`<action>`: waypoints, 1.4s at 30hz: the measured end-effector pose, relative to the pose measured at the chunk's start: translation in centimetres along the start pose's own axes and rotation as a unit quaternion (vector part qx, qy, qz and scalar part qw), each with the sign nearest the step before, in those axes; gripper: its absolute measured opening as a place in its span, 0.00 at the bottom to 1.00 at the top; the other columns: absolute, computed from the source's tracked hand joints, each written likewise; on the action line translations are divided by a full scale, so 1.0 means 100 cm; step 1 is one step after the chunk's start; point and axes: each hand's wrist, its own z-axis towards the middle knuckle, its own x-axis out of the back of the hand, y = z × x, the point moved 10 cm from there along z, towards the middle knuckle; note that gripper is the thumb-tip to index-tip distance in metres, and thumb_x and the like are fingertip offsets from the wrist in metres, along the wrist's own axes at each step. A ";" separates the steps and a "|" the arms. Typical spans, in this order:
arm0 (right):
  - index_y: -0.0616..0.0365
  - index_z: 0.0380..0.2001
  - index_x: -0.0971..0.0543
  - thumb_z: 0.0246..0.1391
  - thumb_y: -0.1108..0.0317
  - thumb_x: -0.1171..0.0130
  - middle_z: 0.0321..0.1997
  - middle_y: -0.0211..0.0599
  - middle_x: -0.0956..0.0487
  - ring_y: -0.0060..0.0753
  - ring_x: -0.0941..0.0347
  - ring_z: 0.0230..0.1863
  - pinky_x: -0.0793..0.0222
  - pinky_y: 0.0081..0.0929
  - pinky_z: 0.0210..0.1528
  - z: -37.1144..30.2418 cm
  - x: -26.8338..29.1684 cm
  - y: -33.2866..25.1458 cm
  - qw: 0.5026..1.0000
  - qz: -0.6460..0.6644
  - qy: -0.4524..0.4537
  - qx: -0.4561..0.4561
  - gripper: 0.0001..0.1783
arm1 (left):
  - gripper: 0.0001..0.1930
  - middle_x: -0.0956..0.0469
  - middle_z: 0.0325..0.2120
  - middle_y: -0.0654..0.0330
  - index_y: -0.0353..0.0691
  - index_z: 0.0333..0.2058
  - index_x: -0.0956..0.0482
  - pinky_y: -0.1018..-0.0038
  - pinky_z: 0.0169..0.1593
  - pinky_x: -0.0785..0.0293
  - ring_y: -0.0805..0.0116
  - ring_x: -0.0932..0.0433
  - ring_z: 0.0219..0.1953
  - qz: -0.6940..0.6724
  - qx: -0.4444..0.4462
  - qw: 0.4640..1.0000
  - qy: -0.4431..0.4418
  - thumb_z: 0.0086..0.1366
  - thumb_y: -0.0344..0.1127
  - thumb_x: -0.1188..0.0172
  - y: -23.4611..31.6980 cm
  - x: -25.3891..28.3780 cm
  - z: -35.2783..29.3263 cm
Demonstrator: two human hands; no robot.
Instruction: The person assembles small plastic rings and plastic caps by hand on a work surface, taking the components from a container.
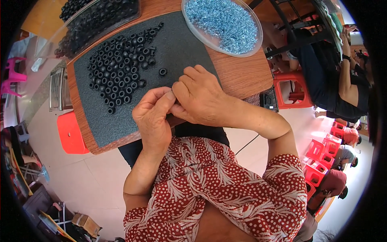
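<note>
Both my hands meet above the near edge of a dark grey mat [109, 131]. My left hand [155, 115] is closed, its thumb and fingers pinched together. Against its fingertips presses my right hand [197, 97], its fingers curled. Whatever lies between them is hidden by the fingers. Many small black ring-shaped parts [121, 66] with round holes are spread over the mat, left of and beyond my hands. One single black ring [163, 71] sits apart from the group, just beyond my fingers.
A round clear tub [259, 30] of small shiny bluish pieces stands at the table's far right. At the far left is a clear box [135, 16] of black parts. The wooden table [246, 76] has red stools [296, 90] beside it. Other people sit at the right.
</note>
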 end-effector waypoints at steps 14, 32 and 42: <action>0.57 0.10 0.36 0.34 0.63 0.43 0.10 0.37 0.36 0.35 0.38 0.16 0.43 0.31 0.20 -0.009 0.000 -0.003 0.999 -0.018 -0.015 0.048 0.14 | 0.14 0.22 0.24 0.55 0.26 0.39 0.26 0.78 0.26 0.26 0.72 0.24 0.22 0.058 0.100 0.987 -0.113 0.66 0.35 0.50 -0.015 -0.007 -0.011; 0.56 0.13 0.38 0.31 0.65 0.40 0.13 0.34 0.39 0.33 0.40 0.15 0.46 0.30 0.18 0.001 0.012 -0.008 0.995 -0.006 0.015 0.098 0.15 | 0.13 0.23 0.22 0.59 0.26 0.39 0.25 0.82 0.26 0.28 0.77 0.27 0.21 0.100 0.037 0.992 -0.073 0.66 0.34 0.50 0.003 -0.013 -0.008; 0.59 0.16 0.34 0.36 0.61 0.42 0.14 0.36 0.34 0.32 0.39 0.18 0.45 0.28 0.19 -0.006 0.011 -0.018 0.994 -0.031 -0.006 0.107 0.15 | 0.11 0.23 0.21 0.59 0.26 0.37 0.23 0.83 0.26 0.28 0.77 0.25 0.22 0.179 -0.024 0.980 -0.084 0.63 0.30 0.46 0.021 -0.012 -0.012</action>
